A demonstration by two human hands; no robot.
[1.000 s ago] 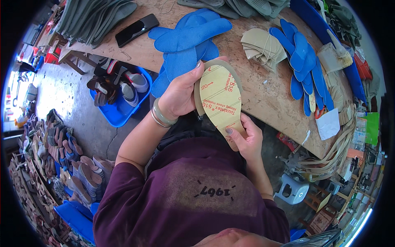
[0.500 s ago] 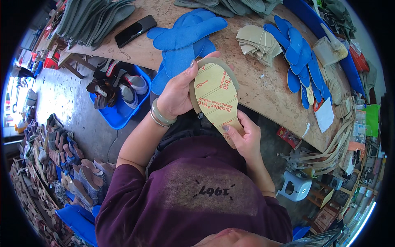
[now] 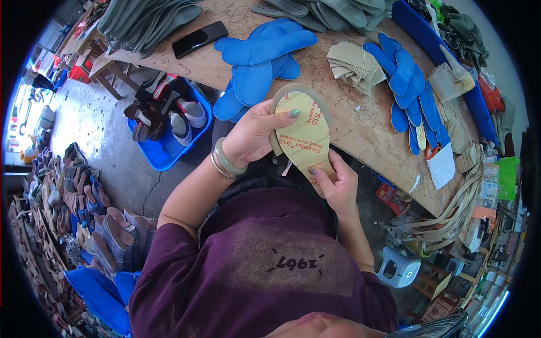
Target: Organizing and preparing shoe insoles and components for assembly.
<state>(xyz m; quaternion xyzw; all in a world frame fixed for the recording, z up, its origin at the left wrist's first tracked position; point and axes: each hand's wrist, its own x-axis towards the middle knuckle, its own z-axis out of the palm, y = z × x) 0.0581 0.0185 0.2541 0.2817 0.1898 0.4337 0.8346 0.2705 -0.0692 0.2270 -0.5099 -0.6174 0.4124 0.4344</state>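
Note:
Between my hands, in front of my body, is a shoe insole [image 3: 309, 133] with pale yellow printed paper facing up. A tan strip curves round its wide end. My left hand [image 3: 260, 130] grips that wide end at its left edge, thumb on the paper and fingers hidden underneath. Toward the narrow end, my right hand [image 3: 337, 181] pinches the insole, thumb on top. Beyond it on the wooden table [image 3: 360, 127] lie several overlapping blue insoles [image 3: 256, 76].
A black phone [image 3: 199, 39] lies near stacked grey insoles [image 3: 141, 19]. Tan curved pieces [image 3: 356, 67] and more blue insoles [image 3: 407, 79] are on the right. A blue bin of shoes [image 3: 163, 153] stands on the floor at left, a grey stool [image 3: 399, 267] at lower right.
My left thumb has moved from the insole's rim onto its paper face. The insole has shifted slightly toward the right and nearer my body. My right hand keeps its pinch.

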